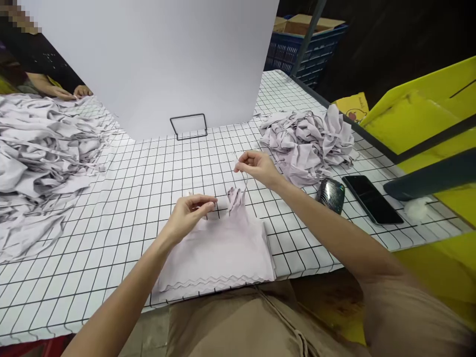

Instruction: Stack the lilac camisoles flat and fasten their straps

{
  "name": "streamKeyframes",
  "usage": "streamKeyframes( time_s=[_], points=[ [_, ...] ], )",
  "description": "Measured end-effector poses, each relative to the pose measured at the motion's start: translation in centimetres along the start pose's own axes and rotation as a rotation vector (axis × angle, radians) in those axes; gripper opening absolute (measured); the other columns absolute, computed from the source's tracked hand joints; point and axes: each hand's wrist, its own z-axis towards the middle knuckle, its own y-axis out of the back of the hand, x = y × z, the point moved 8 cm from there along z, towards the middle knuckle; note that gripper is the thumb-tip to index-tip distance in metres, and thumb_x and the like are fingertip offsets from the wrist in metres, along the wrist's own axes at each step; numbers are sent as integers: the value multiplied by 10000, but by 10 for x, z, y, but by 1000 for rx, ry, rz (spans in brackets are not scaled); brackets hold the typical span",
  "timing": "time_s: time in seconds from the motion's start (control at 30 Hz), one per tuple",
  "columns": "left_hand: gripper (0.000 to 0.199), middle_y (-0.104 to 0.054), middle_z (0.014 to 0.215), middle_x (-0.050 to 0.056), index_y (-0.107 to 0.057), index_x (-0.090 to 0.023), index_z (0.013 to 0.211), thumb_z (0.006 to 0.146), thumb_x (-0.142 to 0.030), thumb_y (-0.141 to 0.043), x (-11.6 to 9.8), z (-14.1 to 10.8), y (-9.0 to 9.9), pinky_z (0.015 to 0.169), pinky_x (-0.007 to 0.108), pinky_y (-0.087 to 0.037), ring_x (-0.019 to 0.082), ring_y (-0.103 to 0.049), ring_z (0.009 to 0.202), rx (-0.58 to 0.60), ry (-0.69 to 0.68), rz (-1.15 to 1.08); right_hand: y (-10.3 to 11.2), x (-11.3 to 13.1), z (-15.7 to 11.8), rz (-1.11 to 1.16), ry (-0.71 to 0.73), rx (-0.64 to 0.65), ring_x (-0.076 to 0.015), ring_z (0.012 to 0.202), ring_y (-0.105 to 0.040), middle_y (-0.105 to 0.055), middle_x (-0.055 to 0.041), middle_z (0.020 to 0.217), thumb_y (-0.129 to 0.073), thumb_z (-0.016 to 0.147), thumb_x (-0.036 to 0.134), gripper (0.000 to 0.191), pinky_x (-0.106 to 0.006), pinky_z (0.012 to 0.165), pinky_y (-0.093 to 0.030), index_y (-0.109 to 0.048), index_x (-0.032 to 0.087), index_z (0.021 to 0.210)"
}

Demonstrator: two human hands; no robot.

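A pale pinkish-grey garment (226,248) lies flat at the table's front edge, with a wavy-edged hem towards me. Its gathered narrow end (236,198) stands up at the back. Over the garment's far left corner, my left hand (191,213) has thumb and index finger pinched; what is between them, if anything, is too small to name. My right hand (258,168) is raised just behind the gathered end, fingertips pinched together. A thin strand seems to run below those fingertips, but I cannot make out what they hold.
Heaps of similar fabric lie left (44,144) and right (308,141). A dark shiny rounded object (330,195) and a phone (372,198) are at right. A white panel (174,64) with a wire stand (189,127) rises behind. Another person's hands (70,92) are at far left.
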Motion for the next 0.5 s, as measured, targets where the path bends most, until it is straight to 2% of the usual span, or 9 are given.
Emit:
streamKeyframes(
  time_s=[0.1,0.2,0.27,0.33,0.43,0.5],
  points=[
    [288,-775,921,94,-802,-173,966,784,-395,-774,-1,3,-23,759,350,-571,202,-693,820,26,23,-99,0,14,-16,179,8,-43,-149,690,-601,-711,-26,771,-785,760,341,223,-302,616,-457,-611,204,726],
    [277,-765,1046,104,-801,-173,964,773,-373,-789,-11,12,-34,776,341,-559,179,-681,824,-31,-2,-221,-2,24,-27,192,69,-103,-187,820,-641,-676,-14,773,-791,765,344,227,-346,731,-505,-618,212,702],
    [299,-746,1100,113,-804,-167,957,790,-414,-784,-18,19,-38,774,335,-549,165,-669,823,-48,2,-307,-3,35,-37,92,186,-153,-200,870,-635,-667,-14,784,-761,810,305,186,-381,801,-504,-627,215,717],
    [346,-737,1084,117,-805,-153,912,799,-478,-779,-24,26,-42,765,333,-542,153,-655,797,-42,18,-377,-6,51,-50,-97,384,-188,-209,874,-605,-678,-26,794,-714,857,240,138,-404,819,-491,-640,216,743],
    [380,-736,926,99,-800,-131,841,747,-499,-829,-30,34,-47,779,344,-545,143,-634,743,-4,10,-428,-19,69,-70,-385,648,-173,-229,866,-560,-695,-56,821,-632,900,158,169,-438,808,-475,-666,216,744],
    [367,-722,817,78,-796,-127,822,726,-477,-847,-34,38,-48,797,358,-550,142,-621,719,12,-23,-434,-24,71,-74,-427,698,-116,-232,867,-562,-691,-66,849,-591,922,150,206,-449,809,-479,-692,219,756]
  ],
)
